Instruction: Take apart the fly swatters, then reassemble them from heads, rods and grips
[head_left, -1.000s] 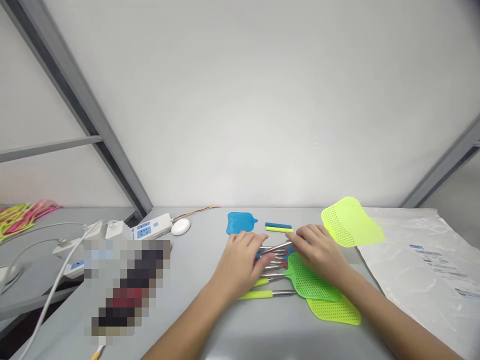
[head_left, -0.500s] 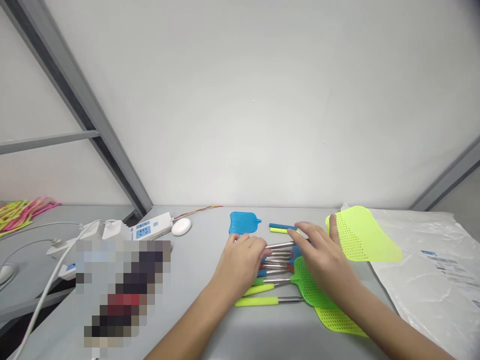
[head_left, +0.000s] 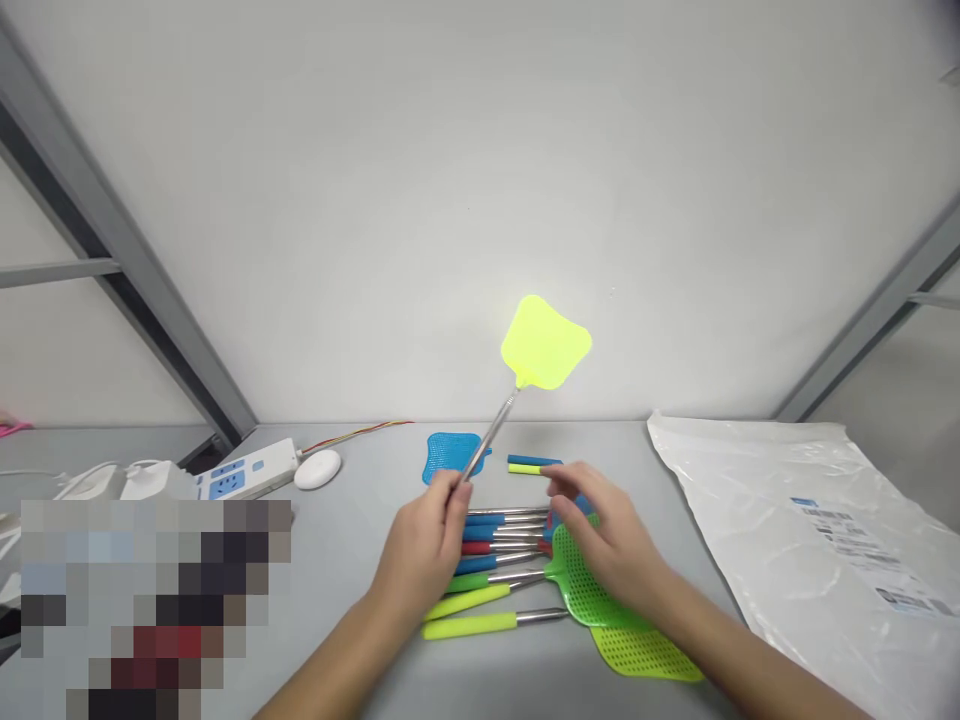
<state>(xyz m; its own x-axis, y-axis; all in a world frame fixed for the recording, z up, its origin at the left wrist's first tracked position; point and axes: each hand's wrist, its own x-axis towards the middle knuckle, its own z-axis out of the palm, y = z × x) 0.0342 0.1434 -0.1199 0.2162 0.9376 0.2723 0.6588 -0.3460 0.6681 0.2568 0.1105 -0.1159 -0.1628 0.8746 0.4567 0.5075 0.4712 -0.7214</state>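
**Over the grey table (head_left: pixel 337 540), a yellow swatter (head_left: pixel 544 348) is leaning skyward in the left hand (head_left: pixel 424 530)**

Across on the right, the white plastic package (head_left: pixel 750 500) is lying label side up, well apart from the action. Centre stage, the row of swatters (head_left: pixel 484 548) is stretching out, coloured grips pointing left, metal rods running right. At its near end a green head (head_left: pixel 592 580) is partly covering a yellow-green head (head_left: pixel 649 655). Much of this row is looking gathered and laid in order, though hidden heads are keeping a full count out of reach.

And the yellow swatter! Its head is sitting on its rod, up against the white wall, tilting right; that joint is looking done. The left fingers are wrapping round the rod's lower end, hiding whether a grip is covering it. The right hand (head_left: pixel 600 525) is hovering by the row, fingers loosely curled and apart, seemingly holding nothing; whether a fingertip is touching anything, I'm not able to tell.

What's remaining? Behind the raised rod, a blue head (head_left: pixel 451 455) is lying without a rod, and beside it a blue tube (head_left: pixel 534 460) and a yellow tube (head_left: pixel 525 469) are waiting, apparently unused.
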